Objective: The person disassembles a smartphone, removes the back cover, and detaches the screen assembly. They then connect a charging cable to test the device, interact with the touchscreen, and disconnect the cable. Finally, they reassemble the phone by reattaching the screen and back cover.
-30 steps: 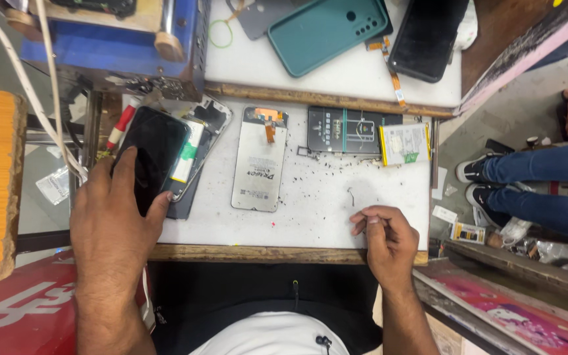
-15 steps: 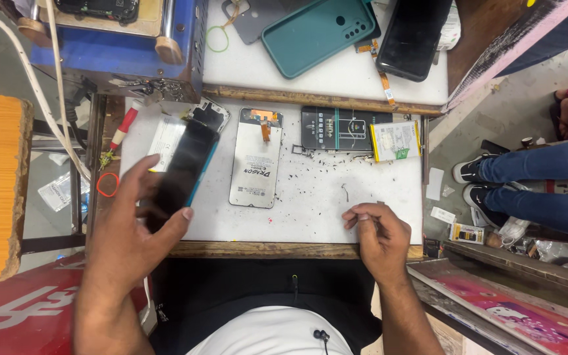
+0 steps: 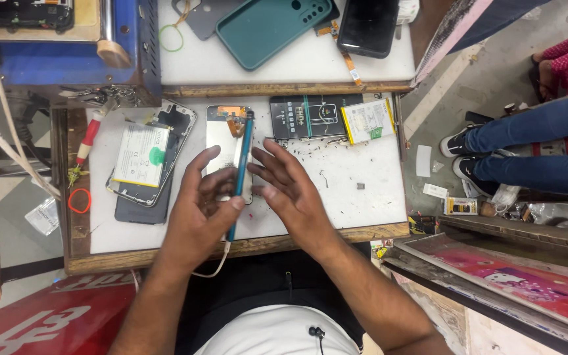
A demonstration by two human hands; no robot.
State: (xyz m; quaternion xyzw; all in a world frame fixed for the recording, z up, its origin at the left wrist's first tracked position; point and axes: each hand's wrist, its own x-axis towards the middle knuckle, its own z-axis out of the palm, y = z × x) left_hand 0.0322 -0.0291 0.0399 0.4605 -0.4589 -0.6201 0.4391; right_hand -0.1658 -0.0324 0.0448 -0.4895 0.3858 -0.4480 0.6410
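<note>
gripped on edge at frame centre, a teal-rimmed phone [image 3: 240,172] is pinched between thumb and fingers of the left hand [image 3: 200,213]; the right hand [image 3: 288,190] is spread open just beside it, fingertips near its right face, contact not made out; a silver phone panel [image 3: 221,141] is seen beneath on the white worktop [image 3: 356,197]; an opened phone with a white battery [image 3: 142,156] is lying to the left.
</note>
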